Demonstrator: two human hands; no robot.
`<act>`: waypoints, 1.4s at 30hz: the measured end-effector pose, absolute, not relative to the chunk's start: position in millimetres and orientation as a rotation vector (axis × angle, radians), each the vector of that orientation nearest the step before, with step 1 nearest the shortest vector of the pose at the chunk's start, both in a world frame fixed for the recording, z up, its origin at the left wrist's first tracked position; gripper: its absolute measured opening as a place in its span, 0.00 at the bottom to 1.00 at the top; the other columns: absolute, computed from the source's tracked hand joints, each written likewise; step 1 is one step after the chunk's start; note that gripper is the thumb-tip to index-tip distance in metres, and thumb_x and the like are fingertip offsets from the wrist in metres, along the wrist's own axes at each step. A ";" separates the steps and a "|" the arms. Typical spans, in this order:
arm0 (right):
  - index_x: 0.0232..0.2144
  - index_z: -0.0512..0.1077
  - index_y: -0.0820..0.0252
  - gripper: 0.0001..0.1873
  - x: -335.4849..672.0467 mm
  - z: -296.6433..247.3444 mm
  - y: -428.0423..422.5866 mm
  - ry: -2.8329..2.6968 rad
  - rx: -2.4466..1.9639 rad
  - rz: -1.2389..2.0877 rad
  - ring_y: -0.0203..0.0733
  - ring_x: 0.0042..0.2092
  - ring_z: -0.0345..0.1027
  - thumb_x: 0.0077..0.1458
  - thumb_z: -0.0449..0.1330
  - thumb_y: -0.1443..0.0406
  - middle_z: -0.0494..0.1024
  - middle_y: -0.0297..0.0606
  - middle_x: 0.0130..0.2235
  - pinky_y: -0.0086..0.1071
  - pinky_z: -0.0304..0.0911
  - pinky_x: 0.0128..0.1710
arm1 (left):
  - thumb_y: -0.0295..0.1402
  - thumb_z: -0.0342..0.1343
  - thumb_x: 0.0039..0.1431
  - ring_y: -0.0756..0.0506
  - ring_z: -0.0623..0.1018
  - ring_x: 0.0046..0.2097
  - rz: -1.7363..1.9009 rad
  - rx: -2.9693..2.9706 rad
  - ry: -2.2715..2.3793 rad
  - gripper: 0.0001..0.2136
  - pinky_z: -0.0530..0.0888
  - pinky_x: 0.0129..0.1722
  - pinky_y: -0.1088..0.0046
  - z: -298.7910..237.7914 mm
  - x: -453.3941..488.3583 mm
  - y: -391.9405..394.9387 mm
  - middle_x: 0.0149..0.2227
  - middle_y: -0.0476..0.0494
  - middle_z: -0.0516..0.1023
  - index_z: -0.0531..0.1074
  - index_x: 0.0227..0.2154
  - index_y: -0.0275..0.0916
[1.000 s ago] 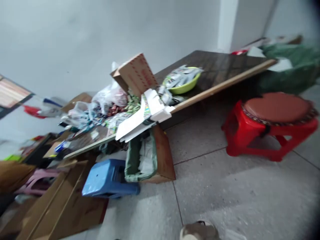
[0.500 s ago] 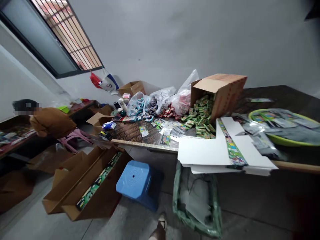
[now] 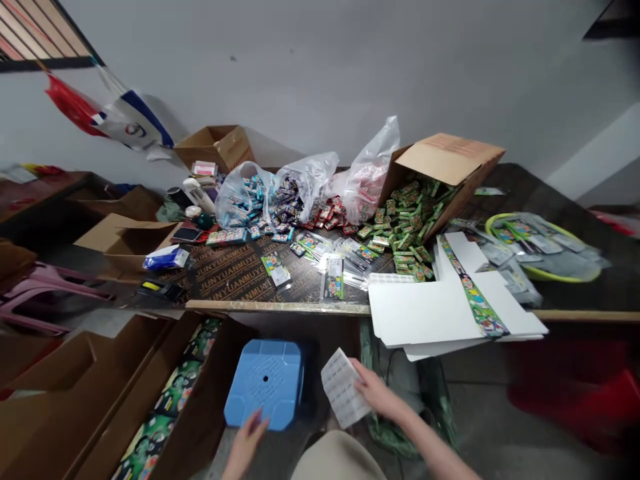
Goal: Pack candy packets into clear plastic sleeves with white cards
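My right hand [image 3: 376, 393] is closed on the edge of a white sheet of labels [image 3: 344, 388] with rows of small grey marks, held below the table edge. My left hand [image 3: 249, 440] is at the front edge of a blue plastic stool [image 3: 265, 377], its fingers slightly bent and apart, with nothing seen in them. Whether it touches the stool I cannot tell. On the table above lie clear packets with green cards [image 3: 333, 277] and a stack of white card pieces [image 3: 415, 310] with a colourful printed strip.
Bags of small blue packs [image 3: 245, 200] and an overturned carton of green packs [image 3: 407, 207] stand along the wall. A yellow-green basin [image 3: 565, 275] is at right. Long cardboard boxes [image 3: 200, 407] stand left of the stool; a green-lined bin [image 3: 443, 413] is under the table.
Both my hands have come into view, the right one with the label sheet. The view has turned left to right and moved closer to the table; the other person is mostly out of frame.
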State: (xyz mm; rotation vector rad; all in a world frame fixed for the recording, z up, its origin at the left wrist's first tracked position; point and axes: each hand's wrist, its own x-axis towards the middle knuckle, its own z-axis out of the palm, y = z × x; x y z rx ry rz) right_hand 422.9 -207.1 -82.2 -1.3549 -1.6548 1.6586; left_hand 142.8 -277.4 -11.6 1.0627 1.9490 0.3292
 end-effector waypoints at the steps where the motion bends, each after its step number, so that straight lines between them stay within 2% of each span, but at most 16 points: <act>1: 0.51 0.60 0.55 0.25 427.1 -69.4 -190.3 -1.729 -1.319 1.694 0.44 0.48 0.64 0.49 0.49 0.70 0.71 0.37 0.46 0.35 0.57 0.48 | 0.35 0.54 0.53 0.38 0.67 0.52 0.362 1.107 1.871 0.20 0.66 0.49 0.63 -14.6 148.0 -244.8 0.51 0.39 0.67 0.65 0.49 0.35; 3: 0.47 0.65 0.57 0.21 427.5 -46.1 -158.9 -1.922 -1.204 1.796 0.44 0.46 0.65 0.49 0.51 0.69 0.72 0.37 0.44 0.33 0.58 0.45 | 0.36 0.59 0.45 0.38 0.59 0.58 0.575 1.457 1.645 0.32 0.59 0.55 0.62 -13.1 164.2 -185.1 0.58 0.40 0.60 0.58 0.55 0.40; 5: 0.41 0.69 0.58 0.17 419.9 -29.7 -130.0 -2.091 -1.053 1.936 0.41 0.40 0.66 0.47 0.53 0.69 0.73 0.35 0.37 0.30 0.60 0.39 | 0.36 0.64 0.38 0.38 0.60 0.58 0.630 1.658 1.428 0.39 0.57 0.55 0.63 -3.5 181.9 -141.8 0.58 0.40 0.59 0.56 0.56 0.44; 7: 0.35 0.70 0.60 0.12 411.1 -20.2 -102.9 -2.132 -0.922 2.049 0.37 0.34 0.64 0.45 0.54 0.70 0.71 0.32 0.31 0.26 0.59 0.34 | 0.35 0.65 0.34 0.39 0.69 0.50 0.541 1.664 1.330 0.34 0.64 0.49 0.66 6.1 194.6 -116.6 0.50 0.40 0.70 0.65 0.51 0.42; 9: 0.32 0.70 0.60 0.08 406.6 -15.6 -77.1 -2.049 -0.862 2.085 0.34 0.31 0.62 0.45 0.55 0.70 0.69 0.30 0.29 0.25 0.57 0.31 | 0.37 0.64 0.35 0.42 0.74 0.37 0.446 1.538 1.345 0.21 0.68 0.36 0.71 9.5 199.6 -102.2 0.34 0.43 0.77 0.74 0.37 0.36; 11: 0.31 0.70 0.60 0.06 407.4 -15.2 -53.3 -1.947 -0.858 2.076 0.34 0.31 0.62 0.47 0.56 0.67 0.69 0.30 0.28 0.25 0.57 0.30 | 0.39 0.62 0.39 0.46 0.72 0.28 0.465 1.375 1.374 0.13 0.65 0.27 0.75 6.8 198.1 -89.9 0.23 0.46 0.74 0.74 0.24 0.33; 13: 0.33 0.70 0.60 0.09 411.6 -20.4 -31.6 -1.871 -0.851 2.089 0.35 0.33 0.64 0.49 0.56 0.62 0.71 0.31 0.31 0.26 0.59 0.32 | 0.40 0.60 0.43 0.49 0.69 0.25 0.560 1.213 1.374 0.13 0.62 0.25 0.77 2.7 193.9 -74.7 0.20 0.48 0.72 0.73 0.21 0.32; 17: 0.39 0.68 0.58 0.18 421.5 -51.6 7.3 -1.539 -1.414 1.702 0.40 0.42 0.65 0.50 0.55 0.54 0.72 0.36 0.40 0.31 0.59 0.41 | 0.39 0.63 0.40 0.52 0.67 0.23 0.716 0.946 1.416 0.13 0.61 0.24 0.78 2.8 188.0 -37.0 0.19 0.50 0.71 0.72 0.20 0.32; 21: 0.45 0.62 0.62 0.24 420.1 -99.7 36.1 -1.249 -1.938 1.357 0.49 0.49 0.61 0.49 0.55 0.54 0.70 0.47 0.45 0.38 0.55 0.45 | 0.36 0.64 0.39 0.54 0.67 0.22 0.745 0.760 1.414 0.12 0.61 0.24 0.80 7.5 188.0 -1.3 0.20 0.51 0.72 0.73 0.22 0.32; 24: 0.46 0.59 0.66 0.26 405.8 -128.7 45.3 -1.124 -2.142 1.201 0.54 0.48 0.61 0.47 0.55 0.55 0.70 0.54 0.44 0.43 0.52 0.45 | 0.36 0.64 0.40 0.53 0.69 0.23 0.716 0.721 1.409 0.13 0.63 0.25 0.79 7.7 191.3 20.3 0.23 0.49 0.75 0.73 0.26 0.32; 28: 0.31 0.66 0.62 0.14 391.8 -149.3 46.2 -1.077 -2.150 1.090 0.51 0.40 0.65 0.47 0.53 0.56 0.74 0.48 0.34 0.41 0.55 0.40 | 0.38 0.64 0.39 0.52 0.71 0.24 0.678 0.699 1.400 0.15 0.66 0.26 0.78 1.3 194.1 45.2 0.25 0.46 0.76 0.73 0.27 0.32; 30: 0.25 0.65 0.60 0.15 398.7 -153.0 45.5 -1.088 -2.075 1.050 0.47 0.35 0.66 0.48 0.51 0.54 0.73 0.44 0.29 0.37 0.58 0.36 | 0.39 0.65 0.37 0.51 0.73 0.25 0.649 0.670 1.390 0.16 0.68 0.28 0.76 -6.9 192.3 57.2 0.25 0.44 0.76 0.73 0.28 0.31; 33: 0.28 0.65 0.61 0.19 429.9 -151.9 50.0 -1.070 -1.993 0.947 0.42 0.28 0.64 0.50 0.45 0.52 0.71 0.39 0.25 0.32 0.58 0.30 | 0.39 0.66 0.33 0.48 0.75 0.25 0.607 0.611 1.389 0.18 0.71 0.29 0.71 -27.0 186.0 75.4 0.24 0.43 0.76 0.73 0.27 0.31; 36: 0.35 0.64 0.64 0.21 471.4 -147.8 67.7 -1.015 -1.999 0.817 0.41 0.27 0.64 0.52 0.43 0.52 0.71 0.39 0.26 0.32 0.58 0.29 | 0.39 0.67 0.31 0.49 0.75 0.24 0.579 0.569 1.410 0.18 0.71 0.28 0.72 -50.0 179.2 95.9 0.21 0.45 0.76 0.72 0.24 0.31; 39: 0.33 0.66 0.63 0.18 496.9 -145.3 93.7 -0.995 -2.064 0.731 0.44 0.30 0.64 0.48 0.50 0.54 0.71 0.42 0.27 0.35 0.57 0.33 | 0.38 0.67 0.32 0.50 0.73 0.22 0.547 0.574 1.399 0.17 0.69 0.24 0.75 -62.8 172.6 121.3 0.20 0.46 0.75 0.72 0.25 0.31; 42: 0.34 0.69 0.63 0.18 482.4 -138.5 118.9 -1.012 -2.120 0.647 0.49 0.37 0.63 0.43 0.57 0.55 0.71 0.46 0.32 0.40 0.56 0.39 | 0.37 0.66 0.35 0.49 0.75 0.25 0.526 0.596 1.332 0.19 0.69 0.25 0.75 -58.7 161.8 152.4 0.24 0.44 0.77 0.73 0.32 0.31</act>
